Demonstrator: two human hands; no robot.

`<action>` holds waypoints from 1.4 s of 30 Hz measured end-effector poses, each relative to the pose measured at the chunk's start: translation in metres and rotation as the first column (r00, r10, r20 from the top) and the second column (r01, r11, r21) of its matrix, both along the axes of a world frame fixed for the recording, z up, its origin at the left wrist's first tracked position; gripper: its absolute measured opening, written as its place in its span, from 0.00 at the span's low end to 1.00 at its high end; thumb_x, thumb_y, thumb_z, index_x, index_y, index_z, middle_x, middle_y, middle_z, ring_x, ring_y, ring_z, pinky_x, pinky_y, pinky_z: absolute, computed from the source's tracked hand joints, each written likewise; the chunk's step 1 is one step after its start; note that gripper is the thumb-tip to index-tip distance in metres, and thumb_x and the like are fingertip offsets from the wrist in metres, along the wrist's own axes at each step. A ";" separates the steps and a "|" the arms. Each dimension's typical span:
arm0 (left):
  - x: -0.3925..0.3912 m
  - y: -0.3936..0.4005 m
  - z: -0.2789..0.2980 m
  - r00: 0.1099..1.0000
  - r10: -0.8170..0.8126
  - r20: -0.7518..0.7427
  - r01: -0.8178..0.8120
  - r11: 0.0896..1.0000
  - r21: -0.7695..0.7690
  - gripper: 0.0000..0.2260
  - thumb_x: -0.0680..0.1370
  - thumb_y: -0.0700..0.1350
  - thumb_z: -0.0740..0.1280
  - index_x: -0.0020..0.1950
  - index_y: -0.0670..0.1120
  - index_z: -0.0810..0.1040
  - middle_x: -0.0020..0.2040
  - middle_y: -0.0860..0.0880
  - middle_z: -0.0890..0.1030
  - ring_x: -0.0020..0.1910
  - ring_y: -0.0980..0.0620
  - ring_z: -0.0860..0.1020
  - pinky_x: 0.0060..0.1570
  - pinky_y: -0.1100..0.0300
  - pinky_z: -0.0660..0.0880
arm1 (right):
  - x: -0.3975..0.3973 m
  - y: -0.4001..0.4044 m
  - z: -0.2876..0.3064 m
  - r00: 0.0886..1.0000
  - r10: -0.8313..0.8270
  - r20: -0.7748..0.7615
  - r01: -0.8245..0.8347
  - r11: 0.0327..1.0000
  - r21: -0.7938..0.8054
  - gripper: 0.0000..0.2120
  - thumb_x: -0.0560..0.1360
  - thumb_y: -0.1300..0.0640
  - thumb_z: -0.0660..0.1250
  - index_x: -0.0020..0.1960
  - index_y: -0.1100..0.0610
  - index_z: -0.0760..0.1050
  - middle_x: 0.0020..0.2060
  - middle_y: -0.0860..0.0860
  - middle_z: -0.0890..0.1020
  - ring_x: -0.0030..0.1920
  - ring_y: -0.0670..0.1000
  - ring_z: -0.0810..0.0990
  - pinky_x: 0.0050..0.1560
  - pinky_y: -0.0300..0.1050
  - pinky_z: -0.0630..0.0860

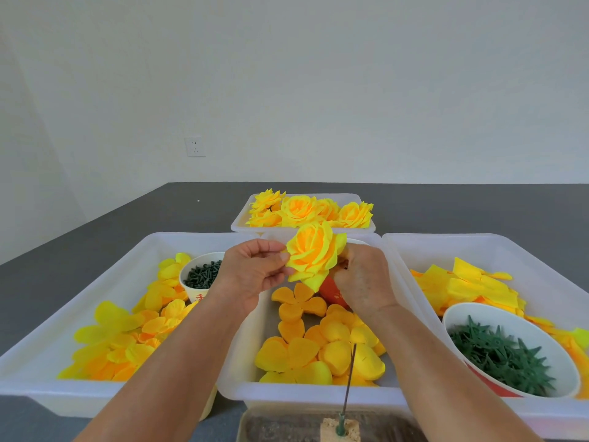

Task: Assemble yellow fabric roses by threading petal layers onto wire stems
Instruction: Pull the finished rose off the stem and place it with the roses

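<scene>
There is little I can read here. The small white cup point(200, 283) in my left tray carries a red mark low on its side, half hidden by petals. The red cup point(331, 293) behind my right hand point(366, 282) shows faint print, too blurred to read.

Pretty cramped up front: an upright wire stem point(350, 379) pokes up from a foam block point(339, 430) right between the forearms. White trays sit edge to edge, with a bowl of green calyxes point(506, 352) on the right. Bare dark table point(478, 205) behind the trays.
</scene>
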State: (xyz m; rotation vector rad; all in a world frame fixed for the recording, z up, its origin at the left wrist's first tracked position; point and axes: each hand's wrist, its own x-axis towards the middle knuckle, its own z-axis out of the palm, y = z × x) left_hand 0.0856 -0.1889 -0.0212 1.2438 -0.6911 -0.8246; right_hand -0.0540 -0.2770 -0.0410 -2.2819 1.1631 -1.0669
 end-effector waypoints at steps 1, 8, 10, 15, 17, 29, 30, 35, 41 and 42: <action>0.000 0.000 0.000 1.000 0.004 -0.012 -0.004 1.000 -0.013 0.07 0.72 0.29 0.67 0.42 0.40 0.78 0.30 0.47 0.81 0.26 0.52 0.80 0.30 0.63 0.79 | 0.000 0.001 0.000 0.998 0.024 0.061 -0.024 1.000 0.000 0.06 0.75 0.60 0.67 0.46 0.62 0.81 0.44 0.57 0.83 0.47 0.58 0.79 0.49 0.47 0.75; -0.002 0.000 0.001 0.994 0.047 0.095 -0.040 0.997 -0.073 0.10 0.71 0.27 0.68 0.41 0.42 0.80 0.33 0.46 0.81 0.26 0.53 0.79 0.27 0.65 0.76 | -0.004 -0.005 -0.004 0.966 0.116 0.231 -0.139 0.987 0.083 0.04 0.73 0.62 0.70 0.42 0.63 0.81 0.39 0.56 0.82 0.41 0.54 0.77 0.41 0.39 0.70; -0.002 0.000 0.001 0.990 0.070 0.121 -0.061 0.995 -0.081 0.10 0.71 0.27 0.68 0.41 0.42 0.80 0.33 0.46 0.80 0.25 0.54 0.78 0.27 0.66 0.76 | -0.004 -0.004 -0.004 0.956 0.161 0.245 -0.189 0.977 0.097 0.04 0.73 0.62 0.70 0.40 0.62 0.81 0.36 0.56 0.82 0.39 0.55 0.77 0.39 0.37 0.71; -0.004 0.001 0.002 0.946 0.153 0.286 -0.118 0.984 -0.133 0.12 0.71 0.26 0.67 0.39 0.43 0.79 0.36 0.45 0.80 0.23 0.56 0.77 0.25 0.68 0.73 | -0.003 -0.004 -0.003 0.941 0.213 0.261 -0.248 0.963 0.106 0.05 0.73 0.64 0.69 0.42 0.65 0.82 0.39 0.61 0.83 0.45 0.62 0.79 0.48 0.50 0.77; -0.005 0.000 0.001 0.883 0.225 0.411 -0.168 0.971 -0.171 0.13 0.71 0.27 0.67 0.39 0.45 0.79 0.37 0.47 0.81 0.22 0.57 0.77 0.24 0.69 0.72 | -0.002 -0.005 -0.004 0.935 0.219 0.280 -0.255 0.962 0.096 0.04 0.73 0.64 0.70 0.42 0.65 0.82 0.39 0.61 0.83 0.45 0.63 0.79 0.48 0.51 0.78; 0.001 0.002 0.001 0.996 0.066 0.054 -0.049 0.962 -0.267 0.09 0.76 0.29 0.62 0.48 0.40 0.79 0.40 0.48 0.85 0.37 0.53 0.83 0.40 0.64 0.79 | -0.003 -0.011 -0.006 0.852 0.235 0.468 -0.259 0.966 -0.014 0.08 0.72 0.64 0.71 0.41 0.52 0.80 0.35 0.45 0.81 0.38 0.42 0.78 0.39 0.25 0.73; 0.001 0.002 0.002 0.994 0.076 0.073 -0.055 0.965 -0.258 0.09 0.76 0.30 0.62 0.48 0.40 0.80 0.41 0.47 0.84 0.37 0.54 0.82 0.39 0.65 0.79 | -0.003 -0.011 -0.006 0.853 0.223 0.473 -0.247 0.969 -0.012 0.08 0.72 0.65 0.71 0.40 0.53 0.81 0.33 0.44 0.80 0.37 0.39 0.77 0.37 0.24 0.72; -0.002 0.001 0.003 0.969 0.164 0.185 -0.136 0.978 -0.156 0.07 0.75 0.35 0.67 0.43 0.45 0.81 0.40 0.46 0.81 0.37 0.53 0.77 0.40 0.63 0.74 | -0.003 -0.012 -0.005 0.851 0.181 0.493 -0.195 0.980 -0.023 0.09 0.72 0.64 0.71 0.36 0.53 0.79 0.29 0.40 0.78 0.32 0.39 0.76 0.34 0.24 0.69; -0.005 -0.001 -0.001 0.975 0.010 0.221 -0.017 0.999 0.030 0.06 0.75 0.42 0.68 0.38 0.44 0.80 0.33 0.50 0.82 0.32 0.56 0.75 0.36 0.63 0.73 | -0.003 -0.011 -0.007 0.856 0.189 0.480 -0.207 0.978 -0.015 0.05 0.71 0.65 0.71 0.38 0.58 0.82 0.33 0.49 0.81 0.36 0.46 0.77 0.36 0.27 0.72; -0.004 -0.001 -0.002 0.974 -0.007 0.227 -0.001 0.999 0.036 0.07 0.75 0.41 0.68 0.38 0.44 0.80 0.32 0.51 0.82 0.31 0.57 0.75 0.35 0.65 0.73 | -0.002 -0.011 -0.008 0.860 0.188 0.475 -0.206 0.978 -0.014 0.05 0.71 0.65 0.71 0.38 0.59 0.82 0.33 0.50 0.82 0.36 0.49 0.78 0.37 0.30 0.73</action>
